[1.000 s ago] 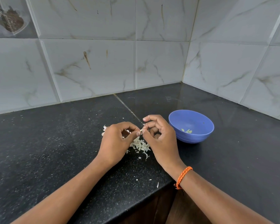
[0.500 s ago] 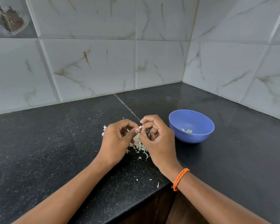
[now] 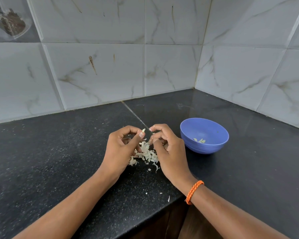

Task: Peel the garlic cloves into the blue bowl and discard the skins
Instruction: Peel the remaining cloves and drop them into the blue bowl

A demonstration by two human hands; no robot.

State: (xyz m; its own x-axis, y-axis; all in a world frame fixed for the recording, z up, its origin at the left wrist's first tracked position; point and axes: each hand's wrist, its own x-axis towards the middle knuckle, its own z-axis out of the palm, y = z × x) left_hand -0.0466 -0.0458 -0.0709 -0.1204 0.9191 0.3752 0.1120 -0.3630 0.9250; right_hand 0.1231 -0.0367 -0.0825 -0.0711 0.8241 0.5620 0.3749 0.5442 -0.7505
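Head view shows the left hand (image 3: 122, 147) pinching a bit of garlic (image 3: 143, 130); the right hand (image 3: 166, 149) is curled, its hold unclear. Skins (image 3: 146, 153) lie between them, blue bowl (image 3: 204, 135) near right, by the counter (image 3: 59, 152) edge.

A black speckled counter (image 3: 41, 161) meets a marbled tile wall (image 3: 102, 66); an orange bracelet (image 3: 194, 191) circles one wrist.

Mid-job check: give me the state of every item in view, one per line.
left hand: pinches a pale scrap of garlic skin
right hand: fingers curled, contents hidden
blue bowl: upright, a few peeled cloves inside
skin pile: loose on the black counter, between the hands
orange bracelet: on the right wrist
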